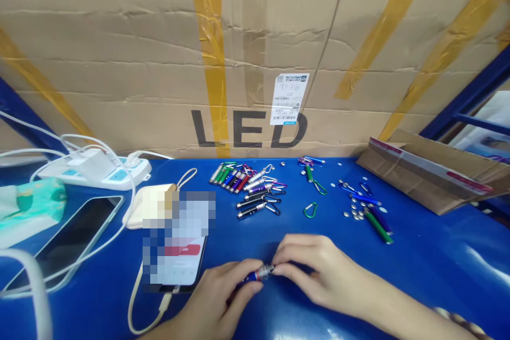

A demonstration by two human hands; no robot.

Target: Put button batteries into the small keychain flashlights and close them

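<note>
Low in the middle of the head view, my left hand [223, 295] is closed round a small blue keychain flashlight [252, 277]. Its silver end points right, out past my thumb and forefinger. My right hand [314, 271] pinches at that end, where a tiny dark piece shows at the fingertips; its kind is too small to tell. Beyond my hands lies a row of keychain flashlights [235, 178] in several colours, with carabiner clips. Right of the row are a loose green carabiner [310, 210], a green flashlight tube [378, 226] and several button cells [356, 214].
A large taped carton [159, 74] marked LED stands along the back of the blue table [438, 271]. An open cardboard tray [422, 175] is at right. Left are a lit phone [181, 263], a dark phone [67, 244], a cream power bank [147, 204], a power strip [135, 172] and cables.
</note>
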